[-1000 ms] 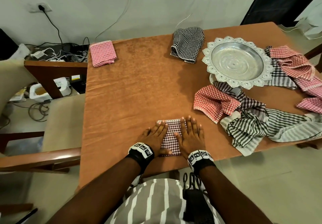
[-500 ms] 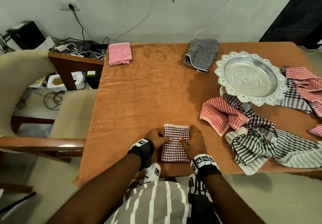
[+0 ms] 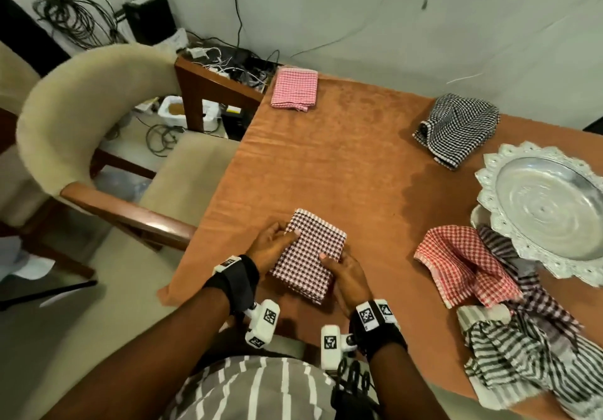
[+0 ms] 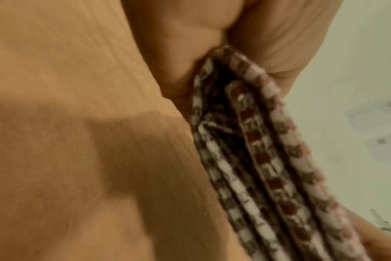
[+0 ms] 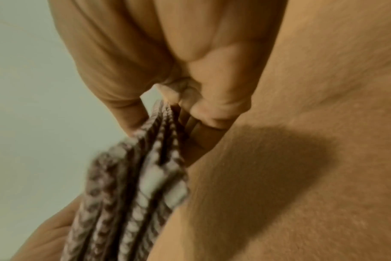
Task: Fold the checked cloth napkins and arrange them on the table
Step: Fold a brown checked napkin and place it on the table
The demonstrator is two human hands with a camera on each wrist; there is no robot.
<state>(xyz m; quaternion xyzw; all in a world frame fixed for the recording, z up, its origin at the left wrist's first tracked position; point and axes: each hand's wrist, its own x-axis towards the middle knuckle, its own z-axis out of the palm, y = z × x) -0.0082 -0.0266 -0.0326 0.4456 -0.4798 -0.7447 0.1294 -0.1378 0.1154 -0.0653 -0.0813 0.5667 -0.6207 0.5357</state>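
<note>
A: Holding item one: folded maroon checked napkin, near table edge, lifted slightly.
B: Hands?
A: Left hand pinches its left side; right hand pinches its right, thumbs on top, fingers beneath.
B: Folded pink napkin?
A: Far corner.

A person in a grey shirt with white stripes wears black wrist straps. Below each strap hangs a white camera block bearing black-and-white square markers. A black coiled cable hangs beside the shirt.
</note>
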